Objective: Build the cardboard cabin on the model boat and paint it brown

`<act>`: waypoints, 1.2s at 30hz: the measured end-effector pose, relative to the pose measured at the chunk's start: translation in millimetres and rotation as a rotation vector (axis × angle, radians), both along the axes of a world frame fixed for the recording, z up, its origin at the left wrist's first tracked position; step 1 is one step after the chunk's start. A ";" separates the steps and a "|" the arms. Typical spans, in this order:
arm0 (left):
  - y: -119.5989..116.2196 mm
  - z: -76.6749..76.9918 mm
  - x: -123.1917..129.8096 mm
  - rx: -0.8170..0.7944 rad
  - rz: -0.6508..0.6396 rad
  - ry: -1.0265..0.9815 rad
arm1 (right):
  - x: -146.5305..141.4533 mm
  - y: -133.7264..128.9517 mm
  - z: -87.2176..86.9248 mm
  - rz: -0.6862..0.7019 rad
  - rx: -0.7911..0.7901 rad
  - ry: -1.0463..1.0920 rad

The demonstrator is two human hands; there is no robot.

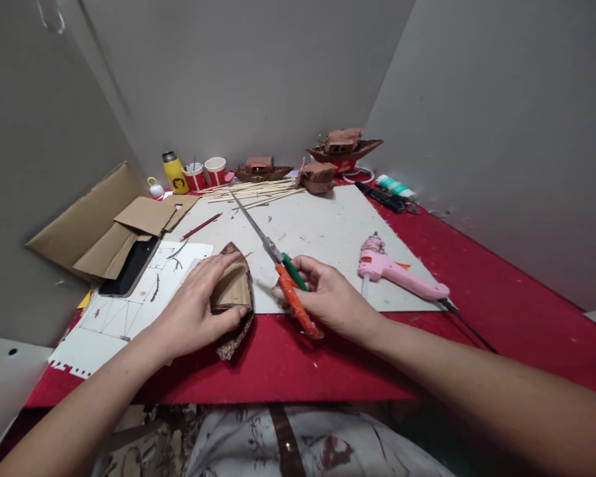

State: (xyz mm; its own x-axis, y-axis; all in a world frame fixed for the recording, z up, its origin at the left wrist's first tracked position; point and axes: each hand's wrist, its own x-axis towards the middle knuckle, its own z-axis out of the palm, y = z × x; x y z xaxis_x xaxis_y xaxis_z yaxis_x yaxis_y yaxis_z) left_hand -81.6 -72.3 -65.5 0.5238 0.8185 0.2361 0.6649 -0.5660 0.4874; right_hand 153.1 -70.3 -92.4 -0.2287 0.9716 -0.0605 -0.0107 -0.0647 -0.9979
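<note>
My left hand (193,308) is closed around a small cardboard boat hull (234,285), thumb on its near side and fingers along its far side. The hull's inside shows bare tan cardboard, with a darker corrugated edge. In my right hand (335,301) is a pair of scissors (294,301) with one orange and one green handle. Their long blades look closed and point up and away to the left, apart from the hull. Part of the handles is hidden by my fingers.
Right of my hands lies a pink hot glue gun (400,271). Cardboard sheets (99,225), a black phone (132,268), a drawing (114,324) and a red pencil (201,226) lie left. Behind are thin sticks (253,192), paper cups (215,171), a yellow bottle (175,173) and finished boats (345,149).
</note>
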 end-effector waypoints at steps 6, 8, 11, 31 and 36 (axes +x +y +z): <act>0.8 -4.3 3.6 0.069 -0.006 -0.011 | 2.7 1.3 -1.9 -0.002 0.017 -0.042; 0.8 -6.4 5.9 0.103 -0.007 -0.009 | 2.8 1.2 -2.2 -0.001 0.020 -0.041; 0.2 -9.3 8.0 0.138 0.011 -0.003 | 2.4 0.8 -1.9 -0.005 0.020 -0.030; -0.6 6.8 -22.9 -0.026 0.176 -0.417 | 7.6 1.3 6.3 -0.053 0.142 -0.015; -15.5 13.8 -30.4 -0.075 0.165 -0.667 | 15.8 -2.6 0.3 -0.009 0.317 -0.086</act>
State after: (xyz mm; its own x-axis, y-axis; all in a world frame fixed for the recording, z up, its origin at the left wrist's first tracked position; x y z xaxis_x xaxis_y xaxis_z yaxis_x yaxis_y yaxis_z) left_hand -112.0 -87.8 -51.8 0.1531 0.9016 0.4045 0.2837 -0.4322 0.8560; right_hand 168.9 -72.9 -92.2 -0.2276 0.9470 0.2266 0.0749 0.2491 -0.9656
